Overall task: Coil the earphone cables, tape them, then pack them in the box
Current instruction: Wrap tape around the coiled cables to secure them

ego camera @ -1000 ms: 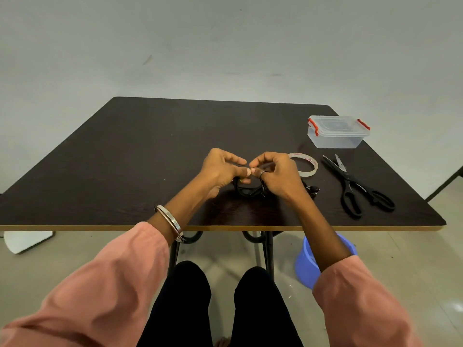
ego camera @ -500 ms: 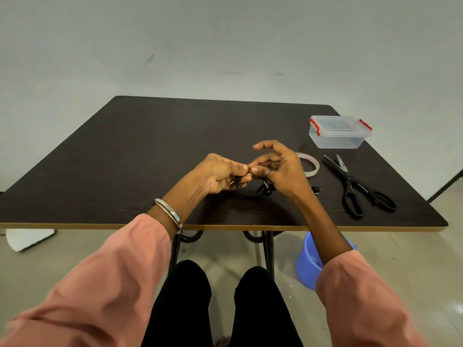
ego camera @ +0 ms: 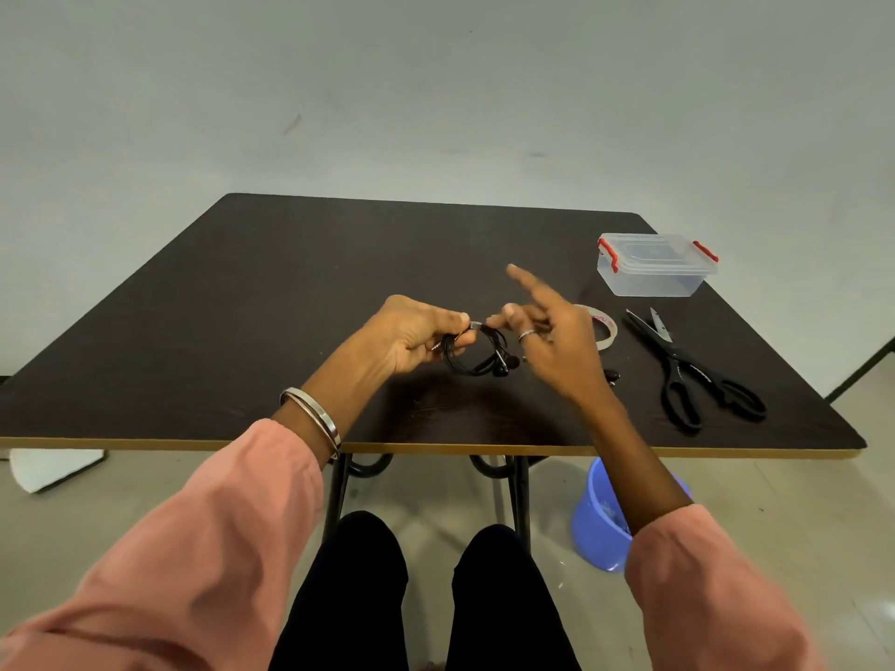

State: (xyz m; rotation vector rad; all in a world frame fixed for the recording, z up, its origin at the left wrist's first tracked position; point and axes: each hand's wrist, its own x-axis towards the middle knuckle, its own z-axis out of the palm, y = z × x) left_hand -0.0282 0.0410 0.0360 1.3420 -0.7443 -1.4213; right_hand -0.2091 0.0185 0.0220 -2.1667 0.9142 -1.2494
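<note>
My left hand (ego camera: 416,334) pinches the coiled black earphone cable (ego camera: 477,353) just above the dark table (ego camera: 242,302), near its front middle. A strip of clear tape shows at the top of the coil between my fingertips. My right hand (ego camera: 557,346) is beside the coil; its thumb and a finger touch the taped spot while the index finger points up and the other fingers spread. The tape roll (ego camera: 603,326) lies flat behind my right hand, partly hidden. A clear plastic box (ego camera: 654,266) with red clips stands closed at the back right.
Black scissors (ego camera: 692,375) lie to the right of the tape roll. A small dark object (ego camera: 611,376) peeks out by my right wrist. A blue bucket (ego camera: 598,520) stands on the floor under the table's right front edge.
My right hand has opened out from a closed pinch, its index finger lifting up and away. The left hand keeps hold of the coil, which now hangs more in view.
</note>
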